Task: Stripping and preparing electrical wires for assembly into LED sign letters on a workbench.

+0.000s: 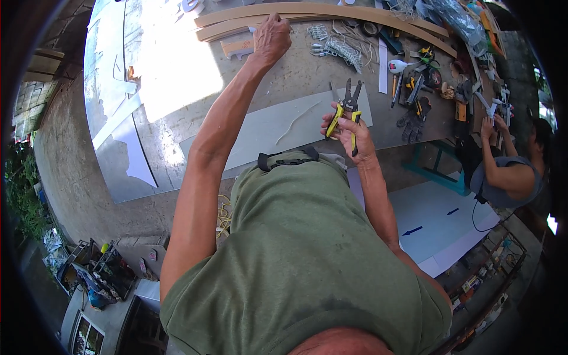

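Note:
My right hand [358, 137] is wrapped round a pair of wire strippers [347, 107] with yellow and black handles, held upright over the near edge of the table with the jaws apart. A thin dark rod sticks up beside them; I cannot tell what it belongs to. Farther off, my left hand [273, 40] is reaching to the long tan strips [331, 10]. Its fingers are curled down, and what they pinch, if anything, is hidden. A small tan piece with a pale edge [236, 47] lies beside that wrist. On the grey panel [248, 139] before me rests a short white wire [293, 123].
Bundled white wire [340, 50] lies right of my left hand. Several hand tools, a black glove [411, 125] and a tape roll [370, 28] crowd the table's right side. A co-worker [512, 168] works at the far right near a teal stool [438, 168].

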### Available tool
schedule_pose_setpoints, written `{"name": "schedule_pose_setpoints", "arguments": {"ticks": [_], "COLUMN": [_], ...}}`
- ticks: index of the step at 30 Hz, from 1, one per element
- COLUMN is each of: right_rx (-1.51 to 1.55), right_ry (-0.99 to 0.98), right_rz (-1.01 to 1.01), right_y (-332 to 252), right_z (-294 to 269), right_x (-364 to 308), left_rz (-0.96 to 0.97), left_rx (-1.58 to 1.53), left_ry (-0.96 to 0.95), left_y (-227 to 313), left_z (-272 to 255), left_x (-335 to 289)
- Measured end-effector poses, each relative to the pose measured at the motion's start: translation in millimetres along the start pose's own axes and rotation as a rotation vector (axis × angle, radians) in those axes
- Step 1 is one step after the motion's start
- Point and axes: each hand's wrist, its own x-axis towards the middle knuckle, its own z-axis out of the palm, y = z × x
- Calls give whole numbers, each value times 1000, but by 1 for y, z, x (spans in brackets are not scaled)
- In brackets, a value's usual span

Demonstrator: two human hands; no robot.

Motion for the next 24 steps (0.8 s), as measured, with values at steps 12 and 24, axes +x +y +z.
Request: {"name": "schedule_pose_setpoints", "arguments": {"ticks": [12, 24], "right_rx": [156, 223], "right_ry": [61, 121], "right_rz": [9, 10], "right_y": [7, 21], "right_z": [-34, -64], "right_x": [-18, -30], "left_rz": [13, -105], "left_rx": [20, -456], "left_ry": [-21, -251], "left_y": [-21, 33], "left_z": [22, 11], "left_x": [17, -120]}}
